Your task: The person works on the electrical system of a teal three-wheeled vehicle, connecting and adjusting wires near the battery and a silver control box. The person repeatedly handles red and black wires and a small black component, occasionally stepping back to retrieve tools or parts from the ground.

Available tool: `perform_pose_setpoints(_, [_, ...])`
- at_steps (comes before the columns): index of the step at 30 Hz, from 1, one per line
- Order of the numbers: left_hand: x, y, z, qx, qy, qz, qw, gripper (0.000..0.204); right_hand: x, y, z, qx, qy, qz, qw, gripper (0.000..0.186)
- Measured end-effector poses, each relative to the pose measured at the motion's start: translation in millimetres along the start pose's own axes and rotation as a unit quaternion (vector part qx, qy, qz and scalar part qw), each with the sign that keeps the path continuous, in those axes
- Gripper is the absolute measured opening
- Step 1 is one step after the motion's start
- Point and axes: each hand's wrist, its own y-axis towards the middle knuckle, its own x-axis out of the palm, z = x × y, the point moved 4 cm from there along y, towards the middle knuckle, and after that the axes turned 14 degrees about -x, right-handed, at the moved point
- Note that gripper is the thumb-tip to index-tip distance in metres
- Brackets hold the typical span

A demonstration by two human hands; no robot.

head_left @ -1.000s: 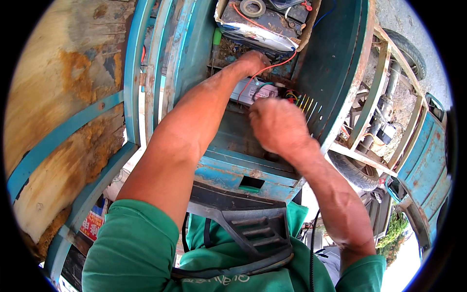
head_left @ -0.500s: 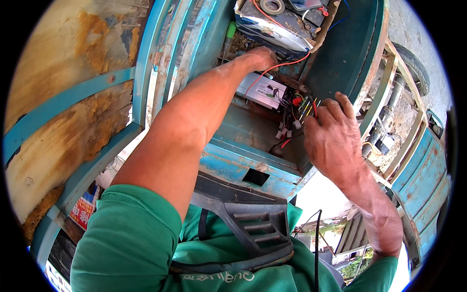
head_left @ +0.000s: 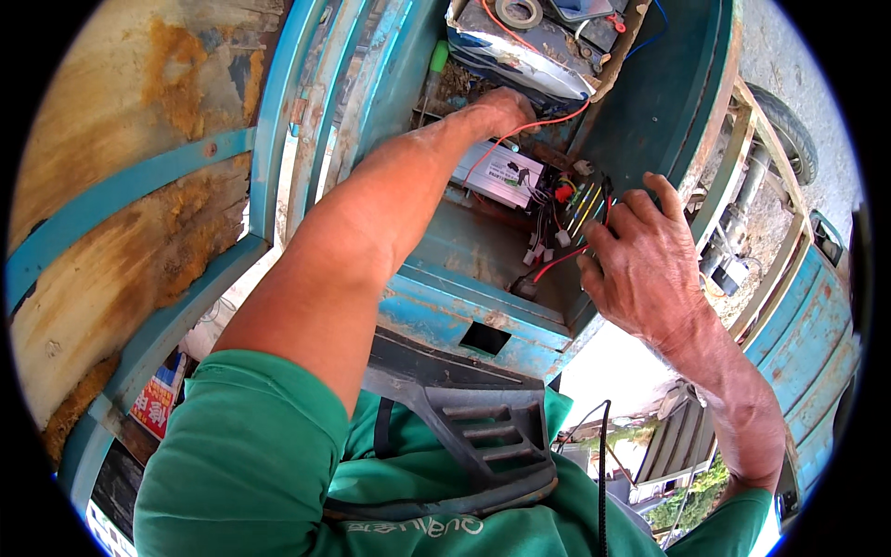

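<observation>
A silver metal box (head_left: 499, 174), finned and labelled, lies in the blue metal compartment (head_left: 455, 246). From its right end spreads a bundle of coloured wires with white plug connectors (head_left: 536, 251). My left hand (head_left: 506, 110) reaches in past the silver box, below the torn-edged carton; its fingers are hidden from view. Over the compartment's right wall, my right hand (head_left: 645, 255) is closed with curled fingers around a red wire (head_left: 562, 261). One end of this wire runs down to the compartment's floor, and a red and black length shows above the fingers.
A torn carton (head_left: 520, 70) holds a dark battery-like block and a roll of tape (head_left: 518, 11). A thin orange wire (head_left: 548, 122) crosses over the silver box. Something bright green (head_left: 439, 56) stands by the left wall. Outside, at right, are a frame and a wheel (head_left: 780, 130).
My right hand has moved slightly right and down, and more of the red wire shows, stretched toward it. My left hand has barely shifted.
</observation>
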Motion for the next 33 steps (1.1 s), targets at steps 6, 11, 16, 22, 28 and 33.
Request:
perform_pose_setpoints(6, [-11.8, -8.2, 0.4, 0.003, 0.014, 0.024, 1.000, 0.032, -2.0, 5.6, 7.2, -0.048, 0.006, -0.028, 0.998, 0.028])
perform_pose_setpoints(11, [-30.4, -37.0, -8.6, -0.112, 0.062, 0.201, 0.971, 0.036, 3.1, 7.7, 15.0, -0.083, 0.048, -0.010, 0.995, 0.029])
perform_pose_setpoints(16, [-30.2, -59.6, -38.5, -0.253, 0.092, 0.206, 0.941, 0.039, 3.1, 6.5, 18.6, -0.106, 0.053, 0.028, 0.993, 0.027])
perform_pose_setpoints(22, [-14.0, -45.9, -75.0, -0.323, 0.034, 0.181, 0.928, 0.046, 1.3, 6.5, 20.2, -0.124, 0.072, 0.067, 0.987, 0.024])
perform_pose_setpoints(28, [-16.5, -65.9, -63.3, -0.327, 0.013, 0.160, 0.931, 0.052, 6.3, 4.3, 22.4, -0.116, 0.088, 0.072, 0.987, 0.022])
perform_pose_setpoints(33, [-7.7, -79.4, -72.9, -0.397, -0.085, 0.050, 0.913, 0.050, 6.1, 4.6, 23.6, -0.122, 0.087, 0.072, 0.986, 0.026])
